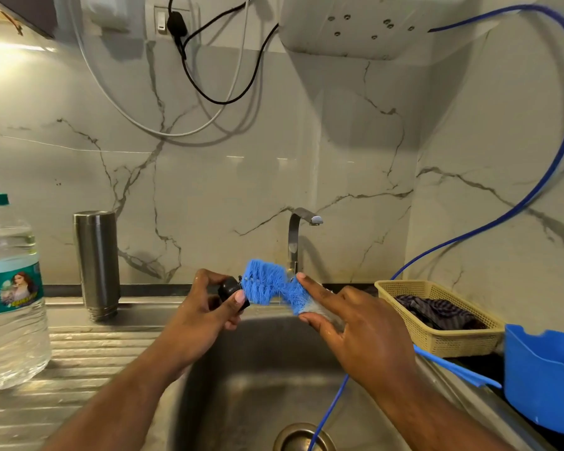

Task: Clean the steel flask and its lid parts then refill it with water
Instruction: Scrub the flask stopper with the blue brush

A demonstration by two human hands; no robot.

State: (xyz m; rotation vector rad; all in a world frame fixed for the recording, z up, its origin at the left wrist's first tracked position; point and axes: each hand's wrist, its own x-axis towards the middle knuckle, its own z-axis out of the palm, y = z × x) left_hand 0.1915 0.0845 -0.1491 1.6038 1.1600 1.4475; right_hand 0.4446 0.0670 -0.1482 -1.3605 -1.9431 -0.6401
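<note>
Backing sink (pixel 241 385) and flask (pixel 96 255) (drainboard (pixel 88 349) ridged): veined marble wall (pixel 209 174).

I see open room over the drainboard (pixel 88 356) between the water bottle (pixel 10 304) at its left edge and the sink basin (pixel 241 392); the upturned steel flask (pixel 96 265) stands at its back edge. Over the basin, the left hand (pixel 202 315) gripping the black lid part (pixel 230 289) and the right hand (pixel 365 340) gripping the blue brush (pixel 271 284) block the tap (pixel 298 236), and 1 blue hose (pixel 331 408) crosses to the drain (pixel 292 437). The basket (pixel 437 345) and blue jug (pixel 541 379) crowd the right rim.
</note>
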